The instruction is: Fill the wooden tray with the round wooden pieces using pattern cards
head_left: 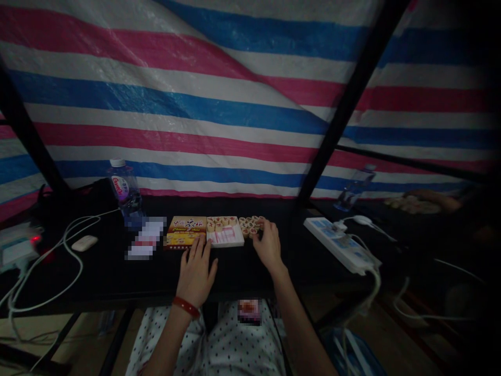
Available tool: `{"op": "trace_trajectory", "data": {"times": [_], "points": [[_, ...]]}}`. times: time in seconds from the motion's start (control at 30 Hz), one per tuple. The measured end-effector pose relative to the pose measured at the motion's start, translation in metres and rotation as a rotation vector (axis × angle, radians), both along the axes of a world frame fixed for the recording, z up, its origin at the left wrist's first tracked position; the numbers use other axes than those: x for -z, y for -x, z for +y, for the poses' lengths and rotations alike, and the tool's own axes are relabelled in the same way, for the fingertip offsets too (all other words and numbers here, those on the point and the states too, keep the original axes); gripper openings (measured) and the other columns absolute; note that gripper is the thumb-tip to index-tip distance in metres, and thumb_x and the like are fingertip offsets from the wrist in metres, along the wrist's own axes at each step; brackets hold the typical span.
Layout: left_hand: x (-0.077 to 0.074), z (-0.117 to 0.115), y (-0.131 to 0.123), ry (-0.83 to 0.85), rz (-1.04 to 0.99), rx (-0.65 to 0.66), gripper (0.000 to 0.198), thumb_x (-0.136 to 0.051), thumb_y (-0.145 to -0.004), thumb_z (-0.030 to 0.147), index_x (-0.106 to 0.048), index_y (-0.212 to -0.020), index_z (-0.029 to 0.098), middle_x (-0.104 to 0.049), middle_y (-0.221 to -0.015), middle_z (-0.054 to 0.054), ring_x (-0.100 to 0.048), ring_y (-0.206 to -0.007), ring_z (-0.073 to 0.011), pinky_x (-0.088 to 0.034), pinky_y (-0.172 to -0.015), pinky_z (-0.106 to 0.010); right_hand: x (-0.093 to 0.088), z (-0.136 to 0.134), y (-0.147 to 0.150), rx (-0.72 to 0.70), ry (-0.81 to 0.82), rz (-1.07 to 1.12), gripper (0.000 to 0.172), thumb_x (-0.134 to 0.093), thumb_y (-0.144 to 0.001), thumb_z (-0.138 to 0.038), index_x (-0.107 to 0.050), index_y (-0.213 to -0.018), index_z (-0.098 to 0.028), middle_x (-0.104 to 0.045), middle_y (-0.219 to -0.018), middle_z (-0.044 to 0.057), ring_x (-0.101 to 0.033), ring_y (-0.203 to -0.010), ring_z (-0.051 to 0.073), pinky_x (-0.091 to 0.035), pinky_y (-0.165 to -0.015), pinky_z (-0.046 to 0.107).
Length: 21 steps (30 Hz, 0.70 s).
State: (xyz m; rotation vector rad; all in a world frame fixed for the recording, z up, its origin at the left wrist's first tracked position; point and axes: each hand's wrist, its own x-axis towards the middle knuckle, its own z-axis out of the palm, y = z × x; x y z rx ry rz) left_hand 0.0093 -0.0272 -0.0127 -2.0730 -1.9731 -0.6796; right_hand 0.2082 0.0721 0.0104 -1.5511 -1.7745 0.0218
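Observation:
Side by side on the black table lie a yellow and dark red Chinese chess box (187, 233) and a white tray (226, 236). Round chess pieces (221, 223) stand in the tray's far part, and its near part is white with pink marks. To the right of the tray sits a cluster of loose chess pieces (247, 225). My left hand (195, 274) is open, its fingers stretched over the near edges of box and tray. My right hand (269, 245) is curled with thumb and fingers against the cluster's right end, partly hiding those pieces.
A water bottle (128, 196) and a blurred-out paper (146, 238) are to the left, near white cables and a small white case (84, 243). On the right are a power strip (338, 245) and another bottle (354, 189). A person's arm (438, 198) shows at far right.

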Motion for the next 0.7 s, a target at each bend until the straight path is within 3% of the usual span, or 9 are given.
{"op": "trace_trajectory", "data": {"times": [0.13,0.27,0.47,0.7], "points": [[-0.001,-0.001,0.000,0.010,0.000,-0.003,0.047,-0.036,-0.092,0.032,-0.040,-0.137,0.017,-0.034,-0.148,-0.011,-0.030,-0.136,-0.0242,-0.036,-0.102,-0.046,0.010,-0.007,-0.004,-0.004,0.112,-0.040,0.030,-0.053,-0.072,-0.011,-0.053,-0.101,-0.018,-0.053,-0.101,0.009,-0.052,-0.098,0.023,-0.042,-0.085,0.034],[0.000,0.000,0.000,0.005,0.007,-0.004,0.047,-0.036,-0.092,0.032,-0.041,-0.136,0.017,-0.035,-0.147,-0.012,-0.030,-0.136,-0.0243,-0.035,-0.102,-0.046,0.008,-0.004,0.000,0.004,0.149,-0.073,0.017,-0.055,-0.075,-0.016,-0.054,-0.091,-0.020,-0.056,-0.100,0.007,-0.053,-0.096,0.024,-0.041,-0.080,0.033],[0.002,0.000,0.000,0.001,0.012,-0.007,0.047,-0.035,-0.092,0.032,-0.041,-0.136,0.017,-0.035,-0.147,-0.011,-0.030,-0.136,-0.0245,-0.035,-0.103,-0.046,0.008,0.004,-0.002,-0.006,0.172,-0.111,0.010,-0.055,-0.078,-0.017,-0.052,-0.088,-0.021,-0.061,-0.091,0.004,-0.056,-0.088,0.020,-0.038,-0.070,0.029],[0.002,0.000,-0.001,0.001,0.017,-0.020,0.047,-0.036,-0.092,0.032,-0.041,-0.137,0.017,-0.033,-0.148,-0.010,-0.031,-0.136,-0.0244,-0.035,-0.103,-0.045,-0.010,0.001,0.001,0.094,0.171,-0.131,0.009,-0.057,-0.080,-0.024,-0.053,-0.088,-0.020,-0.062,-0.086,0.004,-0.055,-0.087,0.021,-0.035,-0.069,0.029]]}}
